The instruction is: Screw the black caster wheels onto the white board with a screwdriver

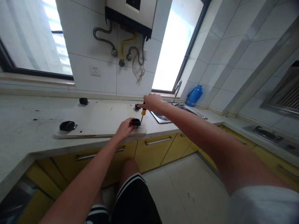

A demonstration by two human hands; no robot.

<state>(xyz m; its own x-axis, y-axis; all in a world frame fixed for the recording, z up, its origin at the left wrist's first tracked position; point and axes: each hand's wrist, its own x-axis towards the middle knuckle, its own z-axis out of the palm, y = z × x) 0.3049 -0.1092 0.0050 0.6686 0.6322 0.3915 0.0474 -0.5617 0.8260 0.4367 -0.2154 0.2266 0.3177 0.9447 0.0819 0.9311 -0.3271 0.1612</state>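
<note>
Screwdriver [143, 114] work is under way at the middle of the frame: the right hand [151, 102] is closed over the top of the tool's handle, holding it nearly upright with the tip down at a black caster wheel [135, 122]. The left hand [125, 128] is wrapped around that wheel, pinning it to the near right corner of a pale board [102, 119] that lies flat on the table [21, 130]. Three more wheels sit at the other corners, one at the left front [67, 125], one at the left back [83, 100] and one just behind the right hand [137, 106]. To do this well, I'd say the shaft should stand square over the screw, with firm downward pressure so the tip doesn't slip, and the left fingers kept clear of the tip. A sink [163, 116] and a blue jug [195, 95] sit to the right.
</note>
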